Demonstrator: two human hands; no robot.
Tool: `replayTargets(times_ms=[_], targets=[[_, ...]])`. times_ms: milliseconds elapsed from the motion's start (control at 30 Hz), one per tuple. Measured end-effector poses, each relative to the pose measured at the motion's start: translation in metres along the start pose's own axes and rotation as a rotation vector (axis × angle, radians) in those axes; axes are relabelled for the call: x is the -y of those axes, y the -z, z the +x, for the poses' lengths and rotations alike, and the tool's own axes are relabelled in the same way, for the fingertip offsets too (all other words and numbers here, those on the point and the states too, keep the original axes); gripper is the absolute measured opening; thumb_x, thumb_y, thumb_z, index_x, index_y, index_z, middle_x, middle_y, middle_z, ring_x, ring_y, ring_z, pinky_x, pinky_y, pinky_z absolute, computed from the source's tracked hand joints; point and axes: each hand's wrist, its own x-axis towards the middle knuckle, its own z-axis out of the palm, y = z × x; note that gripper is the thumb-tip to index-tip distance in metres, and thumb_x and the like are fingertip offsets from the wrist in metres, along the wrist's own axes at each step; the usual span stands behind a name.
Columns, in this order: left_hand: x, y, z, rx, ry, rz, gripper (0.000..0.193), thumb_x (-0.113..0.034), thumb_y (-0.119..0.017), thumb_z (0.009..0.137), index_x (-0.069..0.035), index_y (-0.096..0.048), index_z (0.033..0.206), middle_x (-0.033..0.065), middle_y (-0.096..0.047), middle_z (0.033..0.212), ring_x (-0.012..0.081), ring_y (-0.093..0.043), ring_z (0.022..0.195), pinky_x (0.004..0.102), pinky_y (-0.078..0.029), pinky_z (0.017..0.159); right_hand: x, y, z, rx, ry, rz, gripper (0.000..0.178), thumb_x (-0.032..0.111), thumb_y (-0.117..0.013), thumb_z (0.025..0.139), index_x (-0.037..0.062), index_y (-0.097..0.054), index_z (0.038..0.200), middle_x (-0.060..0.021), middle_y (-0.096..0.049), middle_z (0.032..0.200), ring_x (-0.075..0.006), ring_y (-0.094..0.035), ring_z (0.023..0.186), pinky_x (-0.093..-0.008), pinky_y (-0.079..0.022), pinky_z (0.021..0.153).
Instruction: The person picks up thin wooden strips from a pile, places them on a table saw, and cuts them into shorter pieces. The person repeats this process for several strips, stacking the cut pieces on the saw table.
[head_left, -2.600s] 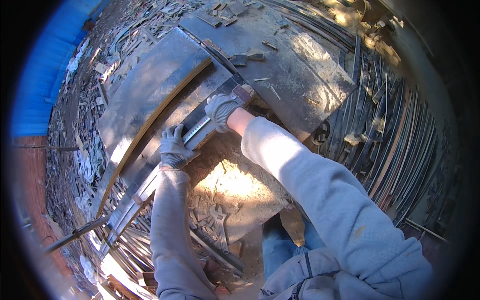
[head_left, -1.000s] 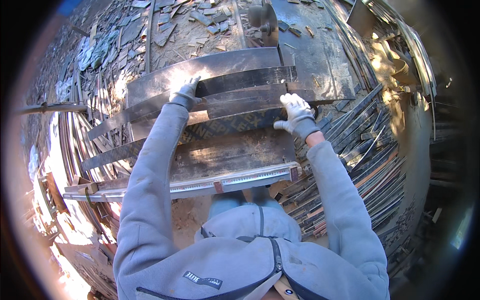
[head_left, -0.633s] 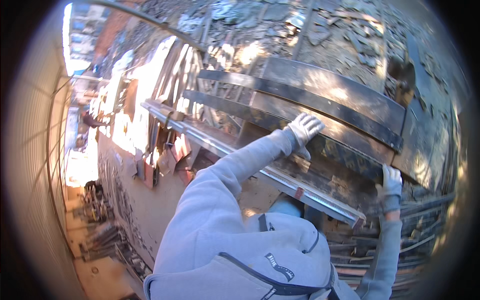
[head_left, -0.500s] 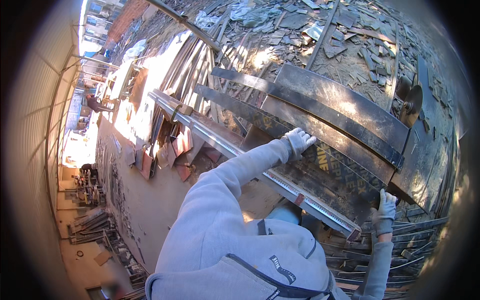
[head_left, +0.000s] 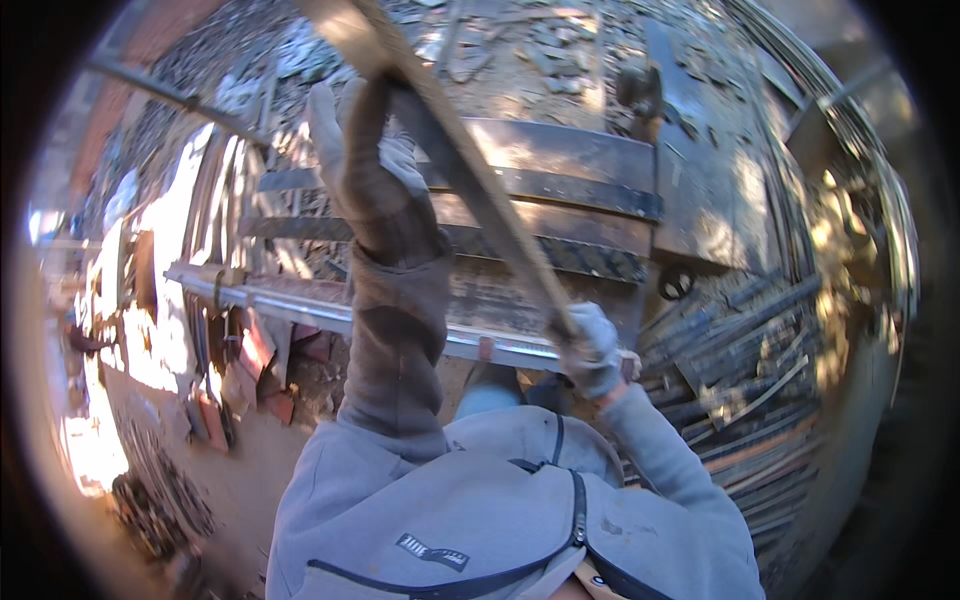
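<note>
A long, narrow wooden strip (head_left: 475, 185) slants across the view, its far end beyond the top edge and its face smeared by motion. My gloved right hand (head_left: 590, 350) is closed round its near end, close to my waist. Farther out, my gloved left hand (head_left: 350, 150) reaches up beside and under the strip, fingers stretched out and partly in shadow; whether it bears any weight is unclear. Beneath lie dark boards on a bench, including a narrow dark strip (head_left: 590, 192) and another dark strip (head_left: 590, 257). A metal rail with a measuring scale (head_left: 460, 337) runs along the near side.
Broken board pieces (head_left: 260, 355) hang and lie below the rail at left. Stacked dark strips (head_left: 750, 400) fill the right side, near a small handwheel (head_left: 676, 282). A metal pole (head_left: 180, 98) crosses the upper left. Scrap (head_left: 540, 60) covers the ground beyond the bench.
Both hands have left the dark boards on the bench. My right hand has taken hold of a wooden strip, now raised across the view; my left hand has moved up and outward. The view has turned rightward.
</note>
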Motion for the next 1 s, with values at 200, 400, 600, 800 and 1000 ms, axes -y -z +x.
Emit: replayTargets(times_ms=[200,400,600,800,1000], targets=[[0.044,-0.05,-0.04,0.544,-0.059,0.447,0.079,-0.028,-0.1,0.077,0.0,-0.059,0.139,0.0127,-0.077,0.114,0.0197,-0.074,0.102,0.0358,-0.061,0.095,0.012,0.036,0.059,0.028,-0.123,0.231,0.029,0.027,-0.074,0.102,0.0058,-0.068,0.12,-0.0113,-0.071,0.111,-0.0227,-0.066,0.089,-0.0379,-0.058,0.073],[0.092,0.062,-0.098,1.153,-0.178,0.983,0.081,-0.028,-0.101,0.067,-0.013,-0.067,0.14,0.0135,-0.079,0.113,0.0266,-0.08,0.098,0.0361,-0.065,0.089,-0.076,0.326,0.087,-0.812,-0.262,0.77,0.041,0.043,-0.06,0.109,0.0068,-0.068,0.127,-0.0122,-0.071,0.121,-0.0244,-0.067,0.099,-0.038,-0.057,0.085],[0.111,0.194,-0.105,1.385,-0.238,1.309,0.085,-0.048,-0.095,0.064,-0.015,-0.067,0.137,0.0105,-0.074,0.093,0.0327,-0.075,0.077,0.0422,-0.062,0.066,-0.187,0.359,-0.071,-1.41,-0.732,0.377,0.038,0.032,-0.08,0.1,0.0077,-0.07,0.126,-0.0115,-0.074,0.121,-0.029,-0.07,0.101,-0.0465,-0.057,0.091],[0.111,0.288,-0.084,1.45,0.116,1.569,0.077,-0.05,-0.089,0.074,-0.016,-0.065,0.139,0.0138,-0.072,0.114,0.0362,-0.069,0.108,0.0481,-0.057,0.094,-0.224,0.292,-0.12,-1.13,-1.074,0.491,0.056,0.02,-0.087,0.094,-0.0027,-0.058,0.136,-0.024,-0.072,0.119,-0.0369,-0.074,0.094,-0.0541,-0.065,0.093],[0.102,0.331,-0.064,1.366,0.467,1.896,0.089,-0.071,-0.077,0.083,-0.021,-0.056,0.153,0.0145,-0.066,0.135,0.0376,-0.063,0.126,0.0497,-0.049,0.108,-0.234,0.247,-0.108,-1.054,-0.991,0.268,0.088,0.015,-0.09,0.09,-0.0026,-0.036,0.158,-0.0255,-0.064,0.137,-0.0342,-0.071,0.108,-0.0503,-0.063,0.092]])
